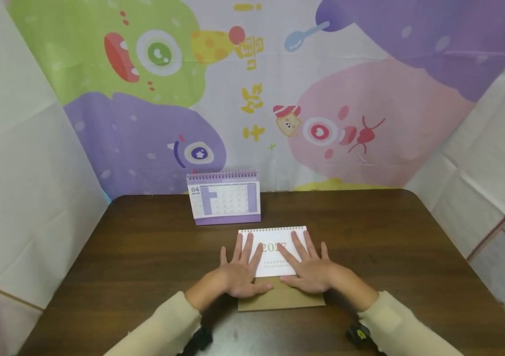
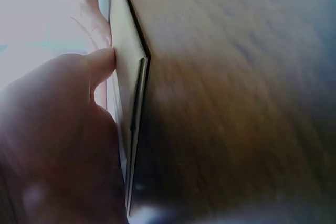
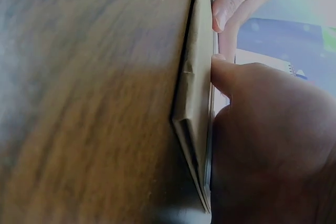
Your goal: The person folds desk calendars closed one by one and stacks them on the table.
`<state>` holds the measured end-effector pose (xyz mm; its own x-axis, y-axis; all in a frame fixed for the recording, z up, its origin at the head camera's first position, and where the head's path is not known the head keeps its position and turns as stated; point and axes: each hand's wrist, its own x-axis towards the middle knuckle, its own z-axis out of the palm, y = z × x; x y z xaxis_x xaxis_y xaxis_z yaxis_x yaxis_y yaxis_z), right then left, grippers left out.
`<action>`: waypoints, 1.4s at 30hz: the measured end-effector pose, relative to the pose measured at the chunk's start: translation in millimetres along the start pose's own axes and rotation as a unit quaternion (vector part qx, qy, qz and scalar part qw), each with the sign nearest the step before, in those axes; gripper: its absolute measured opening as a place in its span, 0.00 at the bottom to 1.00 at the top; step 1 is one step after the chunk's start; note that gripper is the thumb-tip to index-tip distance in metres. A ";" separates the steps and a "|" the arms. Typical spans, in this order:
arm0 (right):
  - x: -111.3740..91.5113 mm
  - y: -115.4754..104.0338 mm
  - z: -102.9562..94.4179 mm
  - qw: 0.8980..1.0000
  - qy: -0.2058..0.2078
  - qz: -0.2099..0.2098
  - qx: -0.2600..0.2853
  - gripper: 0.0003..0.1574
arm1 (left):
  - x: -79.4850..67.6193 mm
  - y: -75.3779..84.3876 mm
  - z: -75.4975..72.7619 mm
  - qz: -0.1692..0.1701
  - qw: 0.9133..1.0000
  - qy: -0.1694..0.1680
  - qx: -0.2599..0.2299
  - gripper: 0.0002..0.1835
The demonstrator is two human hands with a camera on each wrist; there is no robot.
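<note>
A white desk calendar [image 1: 274, 271] marked 2027, with a spiral along its far edge, lies folded nearly flat on the table. Its brown cardboard stand [image 1: 281, 300] shows along the near side. My left hand [image 1: 240, 278] rests on the calendar's left part, fingers spread and straight. On the right part my right hand [image 1: 315, 273] lies the same way, both thumbs pointing inward over the cardboard. From the left wrist view, the thumb touches the brown board [image 2: 126, 40] near its edge. A thin gap shows between the folded layers of cardboard [image 3: 197, 103] in the right wrist view.
Behind the white calendar, slightly left, a purple desk calendar [image 1: 230, 198] showing 04 stands upright. The dark wooden table [image 1: 368, 237] ends at a cartoon-printed backdrop [image 1: 252, 158]. White cloth [image 1: 25, 158] hangs at both sides.
</note>
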<state>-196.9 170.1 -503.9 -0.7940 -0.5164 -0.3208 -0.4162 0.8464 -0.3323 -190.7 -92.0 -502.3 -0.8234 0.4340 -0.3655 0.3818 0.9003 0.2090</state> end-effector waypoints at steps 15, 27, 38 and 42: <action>-8.3 -8.8 -8.3 1.000 -0.004 -0.007 0.007 0.58 | 4.9 -1.4 3.7 -0.002 1.000 -0.016 0.012 0.63; -5.0 -2.5 -1.1 1.000 0.012 0.001 -0.005 0.60 | -6.4 -0.5 -4.1 0.022 1.000 0.008 -0.021 0.63; -30.9 -9.4 -24.0 0.997 0.062 -0.010 0.046 0.52 | -21.9 -14.8 -12.0 0.032 0.995 0.057 -0.081 0.61; -32.9 -3.6 -28.6 0.994 0.103 -0.003 0.048 0.49 | -21.8 -25.2 -10.9 0.029 0.990 0.099 -0.093 0.55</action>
<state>-182.0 187.7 -466.9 -0.8694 -0.4758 -0.1332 -0.3851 0.8215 -0.4204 -187.0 -124.5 -489.8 -0.8758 0.4532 -0.1661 0.3622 0.8445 0.3945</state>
